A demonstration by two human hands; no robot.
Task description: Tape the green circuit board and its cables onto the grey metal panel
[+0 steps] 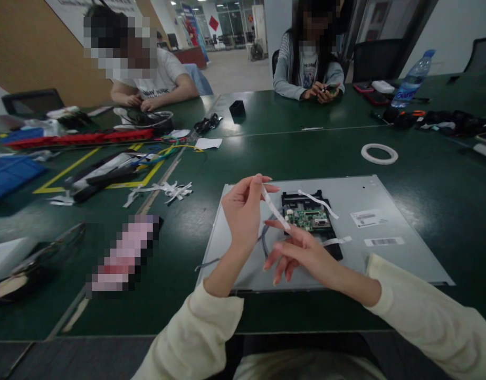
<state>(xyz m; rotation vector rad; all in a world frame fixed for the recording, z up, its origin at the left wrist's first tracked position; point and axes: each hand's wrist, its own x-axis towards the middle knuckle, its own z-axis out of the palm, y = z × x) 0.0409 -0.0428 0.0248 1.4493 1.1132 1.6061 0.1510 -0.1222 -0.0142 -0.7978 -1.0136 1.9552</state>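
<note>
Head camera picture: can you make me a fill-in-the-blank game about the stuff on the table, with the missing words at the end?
1. The person's left grip pinches one end of a strip coloured ____.
2. The grey panel has a circuit board on it, coloured mostly ____.
3. In this view, the white ring lies to the ____ of the small black box.
4. The plastic bottle has a cap coloured ____.

Missing words: white; green; right; blue.

A bottle (pixel 412 79) stands right; a black box (pixel 237 108), centre.
</note>
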